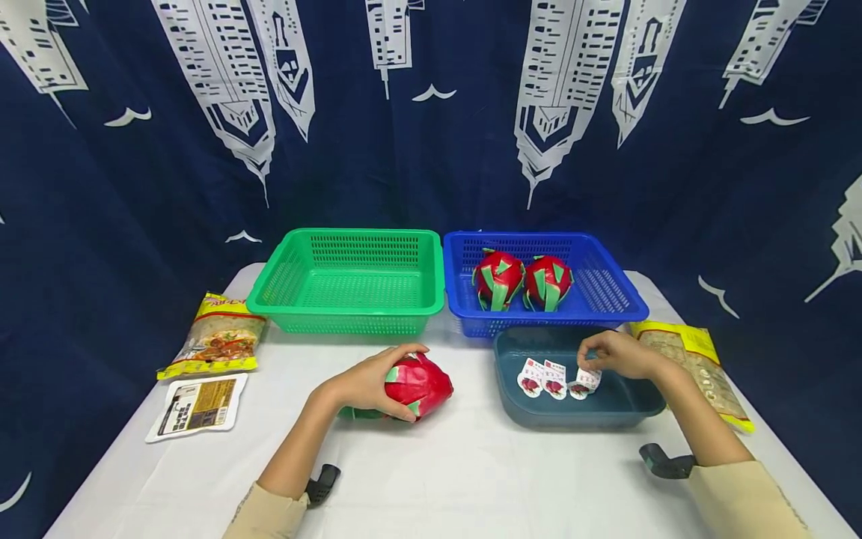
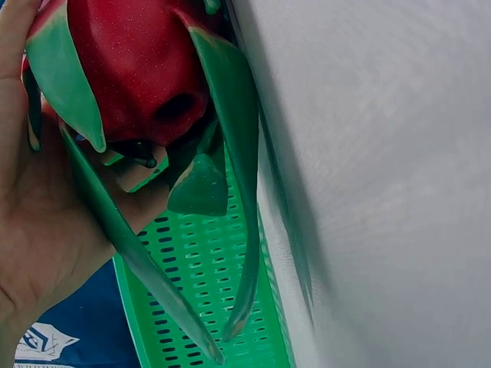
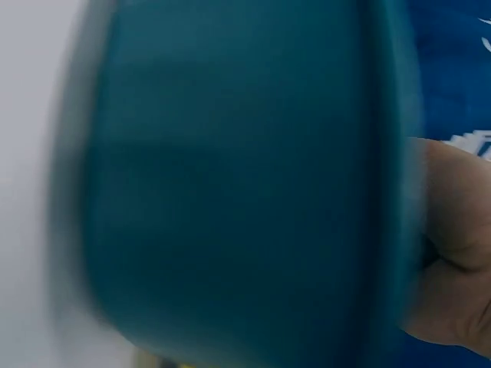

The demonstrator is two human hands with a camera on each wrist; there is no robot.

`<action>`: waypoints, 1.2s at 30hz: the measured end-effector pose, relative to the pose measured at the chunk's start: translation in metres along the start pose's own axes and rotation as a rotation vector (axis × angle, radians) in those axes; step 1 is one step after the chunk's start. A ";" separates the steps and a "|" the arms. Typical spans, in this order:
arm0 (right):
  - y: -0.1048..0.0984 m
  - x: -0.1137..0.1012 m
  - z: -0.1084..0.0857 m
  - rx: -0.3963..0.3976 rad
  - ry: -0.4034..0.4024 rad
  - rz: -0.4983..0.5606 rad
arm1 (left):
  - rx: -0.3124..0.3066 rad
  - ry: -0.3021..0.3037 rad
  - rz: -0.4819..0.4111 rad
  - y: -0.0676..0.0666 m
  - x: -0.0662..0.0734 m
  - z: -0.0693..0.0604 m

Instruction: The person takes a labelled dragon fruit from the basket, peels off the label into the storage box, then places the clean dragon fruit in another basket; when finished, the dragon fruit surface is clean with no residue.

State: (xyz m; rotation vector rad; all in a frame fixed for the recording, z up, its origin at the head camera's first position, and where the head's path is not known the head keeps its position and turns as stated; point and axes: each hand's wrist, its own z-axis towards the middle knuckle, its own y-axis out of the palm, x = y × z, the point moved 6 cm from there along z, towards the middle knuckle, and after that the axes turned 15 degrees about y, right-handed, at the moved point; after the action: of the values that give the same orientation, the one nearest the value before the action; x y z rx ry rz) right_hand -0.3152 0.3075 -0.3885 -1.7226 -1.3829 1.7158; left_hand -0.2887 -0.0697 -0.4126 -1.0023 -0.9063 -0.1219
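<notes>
In the head view my left hand (image 1: 369,383) grips a red dragon fruit (image 1: 423,383) with green leaves, lying on its side on the white table. The left wrist view has the dragon fruit (image 2: 138,69) against the palm, its long leaves hanging past the hand (image 2: 46,215). Over the teal tub (image 1: 572,419), my right hand (image 1: 621,353) pinches a small white label (image 1: 583,385) printed with a dragon fruit. Two similar labels, one label (image 1: 530,377) and another label (image 1: 554,380), lie left of it. In the right wrist view the tub's wall (image 3: 230,192) hides the fingertips.
Behind the tub, a blue basket (image 1: 606,311) contains two dragon fruits (image 1: 498,278). A green basket (image 1: 350,311) stands left of it. Yellow food bags flank them, one bag (image 1: 218,333) left, one bag (image 1: 700,367) right. A white pouch (image 1: 198,404) lies front left.
</notes>
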 end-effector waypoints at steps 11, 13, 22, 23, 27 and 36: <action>0.009 0.009 0.012 0.249 0.032 -0.189 | -0.009 0.001 0.006 0.004 -0.003 0.001; 0.010 0.010 0.013 0.257 0.028 -0.202 | -0.005 -0.008 0.006 0.003 -0.002 0.001; 0.017 0.024 0.016 0.195 0.102 -0.193 | -0.003 -0.019 -0.007 0.002 -0.002 0.000; 0.018 0.026 0.016 0.189 0.111 -0.190 | -0.002 -0.018 -0.006 0.002 -0.002 0.000; 0.019 0.030 0.016 0.187 0.124 -0.198 | 0.003 -0.017 0.000 0.001 -0.003 0.000; 0.020 0.024 0.000 0.290 0.119 -0.242 | 0.010 -0.017 -0.017 -0.001 -0.005 -0.001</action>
State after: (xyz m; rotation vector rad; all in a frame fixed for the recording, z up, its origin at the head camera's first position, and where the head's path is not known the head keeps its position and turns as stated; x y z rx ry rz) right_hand -0.3119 0.3172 -0.4177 -1.4128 -1.1700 1.5651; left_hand -0.2913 -0.0724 -0.4156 -0.9876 -0.9301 -0.1237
